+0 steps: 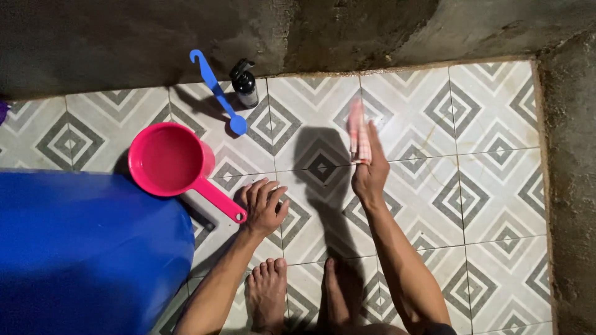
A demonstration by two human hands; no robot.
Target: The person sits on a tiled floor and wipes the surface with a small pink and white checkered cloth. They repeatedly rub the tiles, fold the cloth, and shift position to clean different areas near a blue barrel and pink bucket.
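My right hand [370,175] grips a folded pink and white cloth [358,133], pressed against the patterned tile floor [490,186]. Fingers spread, my left hand [263,206] hovers just above the tiles and holds nothing. It sits right beside the handle end of a pink water dipper [171,160]. The dipper rests on the rim of a large blue barrel [81,248] and has water in it. My two bare feet [268,294] stand on the tiles below the hands.
A blue long-handled brush [216,92] leans at the foot of the rough dark wall [124,37], with a small dark spray bottle [244,84] beside it. A raw concrete edge [568,186] runs down the right side.
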